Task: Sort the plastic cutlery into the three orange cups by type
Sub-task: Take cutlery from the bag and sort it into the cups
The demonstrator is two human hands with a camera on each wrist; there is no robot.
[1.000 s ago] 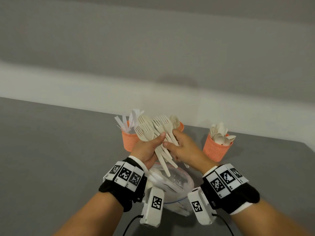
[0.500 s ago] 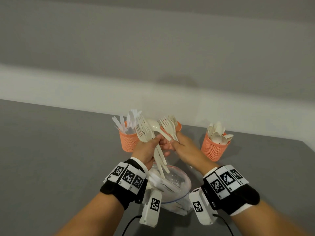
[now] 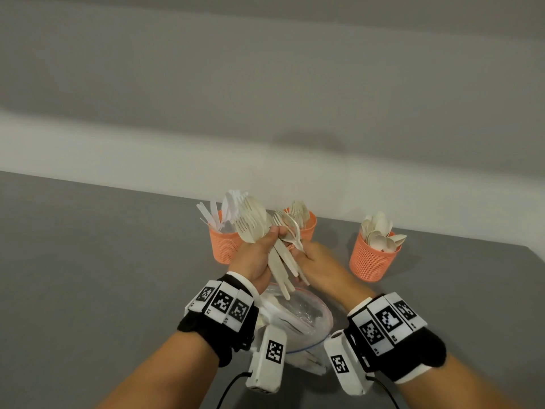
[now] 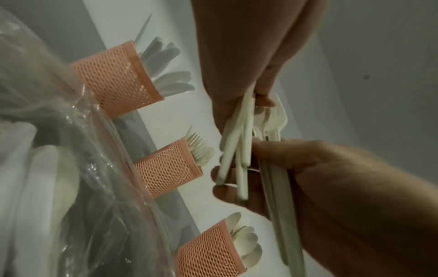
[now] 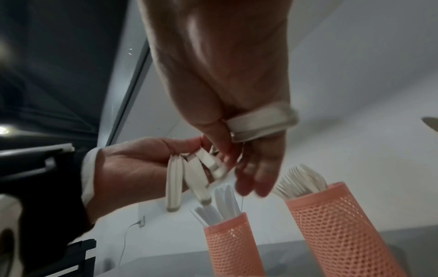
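The left hand (image 3: 254,258) grips a fanned bundle of beige plastic forks (image 3: 252,222) by their handles, with what looks like one spoon bowl among the tines. The right hand (image 3: 317,265) pinches a smaller clutch of forks (image 3: 290,228) drawn off that bundle. Both are held over an open clear plastic bag (image 3: 298,317) on the grey surface (image 3: 88,261).

The likeliest slip, as I judge it, is at the split: the handles cross and overlap, so pulling the two clutches apart could drag a loose fork out of the left hand's fan and drop it back into the bag or onto the surface. The odd spoon could also ride along with the forks into the middle cup (image 3: 306,228), which already holds forks. The mesh cups look light, and the knife cup (image 3: 224,246) stands just beyond the left hand's knuckles — a careless sweep could tip it.

Hard to make out:
- The count in either hand; the handles blur together in both wrist views.
- Whether the rounded shape in the left bundle truly is a spoon.
- What remains in the bag — the wrists and their cameras cover much of it, and the film glares.
- The base of the middle cup, hidden behind the hands.

The spoon cup (image 3: 373,258) stands well apart, to the right.
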